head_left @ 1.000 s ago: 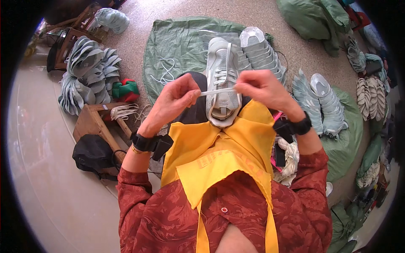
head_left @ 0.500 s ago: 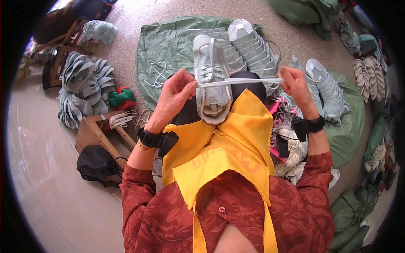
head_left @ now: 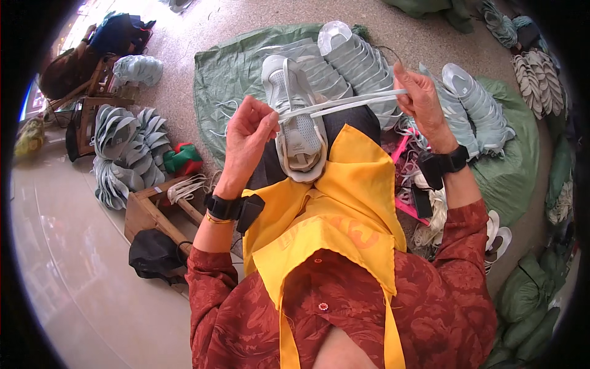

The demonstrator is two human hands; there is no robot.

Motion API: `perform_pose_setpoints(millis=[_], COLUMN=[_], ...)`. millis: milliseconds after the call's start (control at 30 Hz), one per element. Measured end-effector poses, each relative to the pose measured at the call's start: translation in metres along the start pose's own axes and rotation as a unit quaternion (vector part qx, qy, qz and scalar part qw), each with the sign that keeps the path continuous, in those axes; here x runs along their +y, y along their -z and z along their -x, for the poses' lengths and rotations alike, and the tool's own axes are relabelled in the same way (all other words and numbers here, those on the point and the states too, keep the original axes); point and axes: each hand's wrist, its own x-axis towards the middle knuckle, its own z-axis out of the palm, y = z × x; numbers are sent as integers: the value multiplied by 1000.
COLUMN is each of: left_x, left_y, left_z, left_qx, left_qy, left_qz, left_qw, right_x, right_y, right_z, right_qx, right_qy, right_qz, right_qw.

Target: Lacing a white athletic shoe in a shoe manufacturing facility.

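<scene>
A pale grey sneaker [head_left: 301,138] rests on my lap, over my dark trousers and the edge of my yellow apron [head_left: 362,178]. White shoelace strands [head_left: 356,103] stretch across it from one hand to the other. My left hand [head_left: 251,132], closed just left of the sneaker, pinches the lace between thumb and fingertips. To the right and a little farther off, my right hand [head_left: 423,101] grips the other end of the strands, with its index finger pointing up. The lace runs taut and slants upward to the right.
Nested pale shoe uppers [head_left: 356,67] lie on a green sheet [head_left: 215,74] ahead, and more uppers [head_left: 476,117] are at the right. A wooden stool frame [head_left: 157,209] with a black bag [head_left: 153,255] and stacked grey pieces [head_left: 120,154] stand left. Bundled laces [head_left: 433,215] lie beside my right knee.
My right hand has moved up and slightly left, so the lace now slants instead of lying nearly level. The sneaker tilts a little more to the left in view. Both hands keep hold.
</scene>
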Motion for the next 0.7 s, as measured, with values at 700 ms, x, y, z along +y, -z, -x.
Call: perform_pose_setpoints(millis=[700], left_x=[-11], left_y=[-16], left_z=[9], left_qx=[-43], left_qy=[-43], left_qz=[-104], left_qw=[993], right_x=[0], right_y=[-126], right_z=[16], right_qx=[-201], right_qy=[127], right_qz=[174], right_qw=[956])
